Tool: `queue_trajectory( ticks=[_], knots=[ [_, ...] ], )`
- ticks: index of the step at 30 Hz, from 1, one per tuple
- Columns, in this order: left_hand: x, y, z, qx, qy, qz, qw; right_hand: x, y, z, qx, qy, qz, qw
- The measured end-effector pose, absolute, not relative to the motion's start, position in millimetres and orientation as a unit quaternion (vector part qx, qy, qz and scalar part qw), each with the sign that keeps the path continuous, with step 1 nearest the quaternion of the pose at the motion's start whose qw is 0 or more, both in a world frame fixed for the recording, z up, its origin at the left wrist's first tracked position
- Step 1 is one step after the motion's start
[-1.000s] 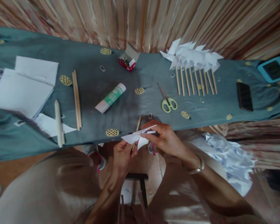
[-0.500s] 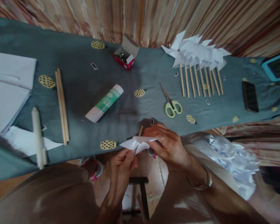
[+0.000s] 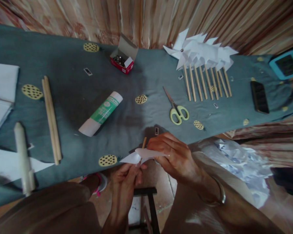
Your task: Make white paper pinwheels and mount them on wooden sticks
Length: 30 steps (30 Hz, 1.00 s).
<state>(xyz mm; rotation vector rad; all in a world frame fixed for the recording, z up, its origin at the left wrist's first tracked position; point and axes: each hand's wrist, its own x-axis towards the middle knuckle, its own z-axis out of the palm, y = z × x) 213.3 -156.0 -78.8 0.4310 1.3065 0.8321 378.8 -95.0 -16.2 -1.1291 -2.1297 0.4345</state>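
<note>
A white paper pinwheel (image 3: 131, 158) is held in front of me near the table's front edge, its folded blades spread sideways. My left hand (image 3: 125, 180) is closed at its lower middle, thumb and fingers pinching the paper. From the right, my right hand (image 3: 174, 156) has its fingers closed round another blade, with a bangle on that wrist. A thin wooden stick (image 3: 144, 142) pokes out past the paper between the hands; how it is joined is hidden. Farther up lie scissors with green handles (image 3: 176, 112) and a green-and-white glue stick (image 3: 100, 114).
A row of pinwheels on sticks (image 3: 205, 52) lies at the back right, beside a phone (image 3: 259, 97). An open red box (image 3: 122, 63) holds small metal pieces. Loose sticks (image 3: 51, 120), a utility knife (image 3: 23, 159) and paper sheets (image 3: 2, 81) are on the left. A bag of paper scraps (image 3: 239, 169) stands right.
The view has shifted slightly, so the table things sit farther left. The pinwheel has tilted in my hands, and its lower blade shows less. Both hands keep their hold.
</note>
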Motion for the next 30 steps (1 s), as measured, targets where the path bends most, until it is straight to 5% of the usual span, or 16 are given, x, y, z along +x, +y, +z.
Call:
queue_trajectory(
  ticks=[30],
  knots=[
    [214.5, -151.4, -74.5, 0.188, 0.587, 0.374, 0.693, 376.9, -93.7, -11.0, -0.449, -0.807, 0.201, 0.326]
  ],
)
